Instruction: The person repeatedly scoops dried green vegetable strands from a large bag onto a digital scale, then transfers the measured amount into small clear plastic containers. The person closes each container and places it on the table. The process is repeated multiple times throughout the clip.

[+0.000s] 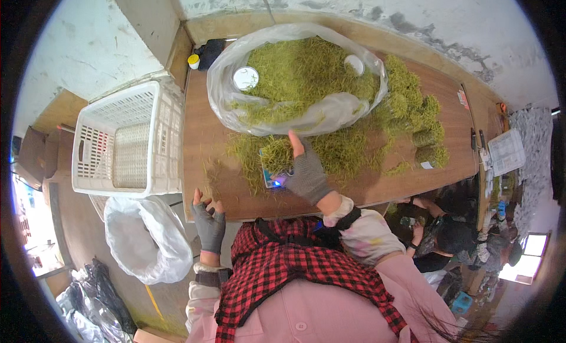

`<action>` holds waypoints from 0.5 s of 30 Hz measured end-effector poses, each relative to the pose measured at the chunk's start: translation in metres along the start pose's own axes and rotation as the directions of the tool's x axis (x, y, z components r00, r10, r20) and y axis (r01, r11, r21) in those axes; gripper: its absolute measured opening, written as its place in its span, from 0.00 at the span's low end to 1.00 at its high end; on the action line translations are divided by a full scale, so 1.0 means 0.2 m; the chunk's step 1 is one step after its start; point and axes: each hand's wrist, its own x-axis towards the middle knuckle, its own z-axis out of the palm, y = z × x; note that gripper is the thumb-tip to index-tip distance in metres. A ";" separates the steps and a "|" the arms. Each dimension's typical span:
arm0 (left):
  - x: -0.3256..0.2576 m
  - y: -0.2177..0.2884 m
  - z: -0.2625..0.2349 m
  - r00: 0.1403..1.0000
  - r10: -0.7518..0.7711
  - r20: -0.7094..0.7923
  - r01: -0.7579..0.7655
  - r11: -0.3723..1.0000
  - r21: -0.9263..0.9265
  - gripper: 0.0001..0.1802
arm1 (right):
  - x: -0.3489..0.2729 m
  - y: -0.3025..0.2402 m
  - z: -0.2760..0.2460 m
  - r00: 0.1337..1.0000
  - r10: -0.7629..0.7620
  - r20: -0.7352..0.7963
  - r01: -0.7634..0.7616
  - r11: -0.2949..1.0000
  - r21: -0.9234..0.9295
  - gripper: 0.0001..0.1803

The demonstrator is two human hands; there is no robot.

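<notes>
Strands (276, 153) beside right hand (308, 175), contact unclear

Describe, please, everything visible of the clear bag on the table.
The clear plastic bag lies open on the brown table, its crumpled rim spread into an oval. Green strands heap inside, with two round white objects. More strands touch its right side. Whether the right hand touches its near edge is unclear.

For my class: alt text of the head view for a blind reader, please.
A person's gloved right hand is beside a clump of green strands on a small device lit blue. The gloved left hand is by the edge of the brown table; beyond, an open bag holds more.
</notes>
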 end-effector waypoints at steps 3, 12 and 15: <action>0.00 -0.05 0.01 1.000 -0.009 0.004 0.009 1.000 0.006 0.42 | -0.07 0.06 -0.07 1.000 0.001 -0.017 -0.001 1.000 0.000 0.66; 0.08 -0.06 0.07 0.996 0.075 0.044 -0.079 0.992 0.094 0.38 | -0.42 0.42 -0.20 0.666 0.413 0.621 -0.285 0.911 -0.299 0.41; 0.09 -0.02 0.08 0.993 0.078 0.088 -0.089 0.987 0.131 0.37 | -0.48 0.42 -0.15 0.563 0.401 0.723 -0.196 0.914 -0.354 0.35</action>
